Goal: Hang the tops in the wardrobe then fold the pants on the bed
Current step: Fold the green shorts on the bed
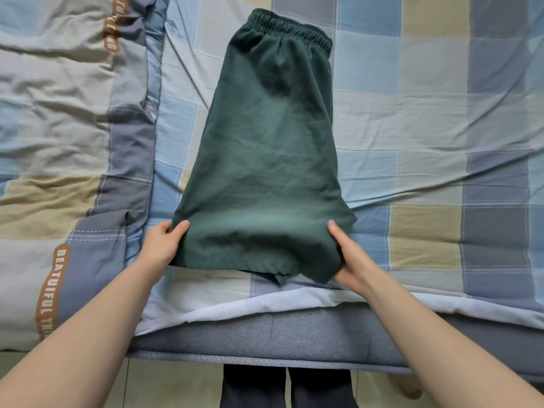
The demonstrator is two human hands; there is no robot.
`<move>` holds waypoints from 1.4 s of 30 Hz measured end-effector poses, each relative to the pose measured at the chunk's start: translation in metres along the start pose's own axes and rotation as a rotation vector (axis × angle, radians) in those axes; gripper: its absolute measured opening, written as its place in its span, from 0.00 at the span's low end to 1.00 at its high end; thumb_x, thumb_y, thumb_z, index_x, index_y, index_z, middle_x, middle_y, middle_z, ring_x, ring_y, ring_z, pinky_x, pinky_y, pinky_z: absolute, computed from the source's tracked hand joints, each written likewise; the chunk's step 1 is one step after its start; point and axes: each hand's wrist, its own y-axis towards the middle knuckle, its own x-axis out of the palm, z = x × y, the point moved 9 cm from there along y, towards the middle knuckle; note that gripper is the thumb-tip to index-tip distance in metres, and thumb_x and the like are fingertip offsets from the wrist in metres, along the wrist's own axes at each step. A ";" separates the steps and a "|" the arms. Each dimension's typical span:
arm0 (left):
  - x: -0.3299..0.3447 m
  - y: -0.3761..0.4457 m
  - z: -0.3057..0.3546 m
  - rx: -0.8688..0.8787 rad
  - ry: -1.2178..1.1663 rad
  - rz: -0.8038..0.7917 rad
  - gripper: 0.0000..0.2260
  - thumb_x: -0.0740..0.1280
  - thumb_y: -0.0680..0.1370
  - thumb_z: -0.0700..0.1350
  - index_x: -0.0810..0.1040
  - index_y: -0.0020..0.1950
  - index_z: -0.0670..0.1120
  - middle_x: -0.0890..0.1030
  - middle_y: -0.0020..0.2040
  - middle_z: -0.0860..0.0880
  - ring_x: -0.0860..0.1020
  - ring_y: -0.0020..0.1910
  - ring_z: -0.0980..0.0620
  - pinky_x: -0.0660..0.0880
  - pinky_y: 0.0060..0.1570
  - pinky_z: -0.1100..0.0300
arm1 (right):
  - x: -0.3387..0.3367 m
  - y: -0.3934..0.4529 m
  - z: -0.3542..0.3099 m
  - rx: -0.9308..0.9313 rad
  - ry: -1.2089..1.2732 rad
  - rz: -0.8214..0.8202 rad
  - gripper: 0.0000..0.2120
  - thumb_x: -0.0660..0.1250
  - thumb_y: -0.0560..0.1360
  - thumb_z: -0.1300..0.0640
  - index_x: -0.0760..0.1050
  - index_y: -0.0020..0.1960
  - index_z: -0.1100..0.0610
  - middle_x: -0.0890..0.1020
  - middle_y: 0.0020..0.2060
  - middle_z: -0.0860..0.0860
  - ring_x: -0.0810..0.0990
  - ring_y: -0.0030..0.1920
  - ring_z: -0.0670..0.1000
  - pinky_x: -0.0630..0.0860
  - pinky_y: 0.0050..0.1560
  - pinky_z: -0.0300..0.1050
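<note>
As the pants-folding step appears in hand, the left hand point(163, 244) and right hand point(350, 257) each grip a near corner of the dark green pants point(270, 148), lifted slightly at the hem. The garment lies lengthwise on the checked bed sheet point(426, 113), waistband point(290, 29) farthest away. Next move, judged: carry the hem evenly toward the waistband.

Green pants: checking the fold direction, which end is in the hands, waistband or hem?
The hem end of the green pants; left hand and right hand grip its corners. The elastic waistband lies untouched.
</note>
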 end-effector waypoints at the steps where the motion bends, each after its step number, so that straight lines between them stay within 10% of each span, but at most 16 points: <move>1: 0.002 -0.002 -0.002 -0.016 -0.042 -0.028 0.06 0.68 0.79 0.47 0.80 0.50 0.45 0.82 0.44 0.51 0.78 0.43 0.52 0.72 0.38 0.60 | 0.005 -0.002 0.001 -0.003 -0.017 -0.001 0.24 0.70 0.73 0.48 0.75 0.64 0.59 0.82 0.57 0.55 0.81 0.58 0.55 0.77 0.58 0.51; 7: -0.006 -0.006 0.000 0.039 0.003 -0.022 0.06 0.69 0.78 0.41 0.81 0.53 0.41 0.82 0.47 0.46 0.77 0.45 0.50 0.73 0.46 0.56 | -0.008 -0.016 -0.020 -0.152 -0.595 0.334 0.27 0.67 0.74 0.41 0.72 0.65 0.58 0.81 0.56 0.51 0.80 0.54 0.52 0.76 0.51 0.46; 15: -0.019 0.003 -0.003 -0.003 -0.002 0.038 0.05 0.69 0.78 0.41 0.79 0.44 0.41 0.79 0.39 0.45 0.73 0.37 0.52 0.69 0.37 0.58 | 0.029 -0.023 0.018 0.087 -0.219 -0.206 0.30 0.67 0.67 0.31 0.79 0.62 0.49 0.82 0.59 0.47 0.81 0.58 0.48 0.79 0.52 0.46; 19: -0.021 0.004 0.000 0.011 0.053 0.048 0.05 0.69 0.77 0.40 0.78 0.42 0.42 0.77 0.36 0.50 0.71 0.33 0.56 0.68 0.33 0.63 | 0.005 -0.004 0.031 0.101 -0.904 0.105 0.42 0.59 0.65 0.23 0.68 0.68 0.50 0.70 0.62 0.47 0.77 0.45 0.50 0.76 0.44 0.45; 25: -0.024 0.004 0.003 0.011 0.119 0.058 0.05 0.68 0.78 0.41 0.78 0.42 0.42 0.77 0.35 0.50 0.72 0.35 0.54 0.67 0.34 0.63 | -0.020 0.001 0.007 -0.172 -1.165 0.354 0.30 0.53 0.80 0.39 0.72 0.67 0.62 0.66 0.66 0.60 0.67 0.67 0.56 0.63 0.69 0.45; 32: -0.016 -0.006 -0.005 -0.072 -0.031 -0.002 0.06 0.64 0.81 0.42 0.77 0.44 0.44 0.78 0.41 0.47 0.74 0.38 0.51 0.70 0.35 0.58 | -0.005 -0.008 0.031 -0.012 -0.203 0.006 0.16 0.66 0.76 0.46 0.78 0.58 0.55 0.84 0.53 0.47 0.83 0.54 0.46 0.76 0.56 0.46; 37: -0.002 -0.023 -0.005 -0.162 -0.252 -0.112 0.05 0.62 0.82 0.43 0.76 0.55 0.44 0.79 0.46 0.48 0.77 0.41 0.53 0.75 0.33 0.59 | -0.009 -0.019 0.019 -0.069 -0.215 0.016 0.17 0.68 0.75 0.55 0.78 0.59 0.64 0.84 0.53 0.55 0.82 0.55 0.53 0.76 0.58 0.48; 42: 0.019 -0.054 -0.017 -0.277 -0.293 -0.453 0.06 0.64 0.81 0.45 0.79 0.54 0.48 0.84 0.41 0.52 0.81 0.34 0.59 0.78 0.31 0.63 | -0.051 -0.052 -0.017 -0.277 -0.453 0.074 0.15 0.74 0.68 0.50 0.82 0.46 0.62 0.86 0.42 0.54 0.85 0.40 0.49 0.77 0.34 0.39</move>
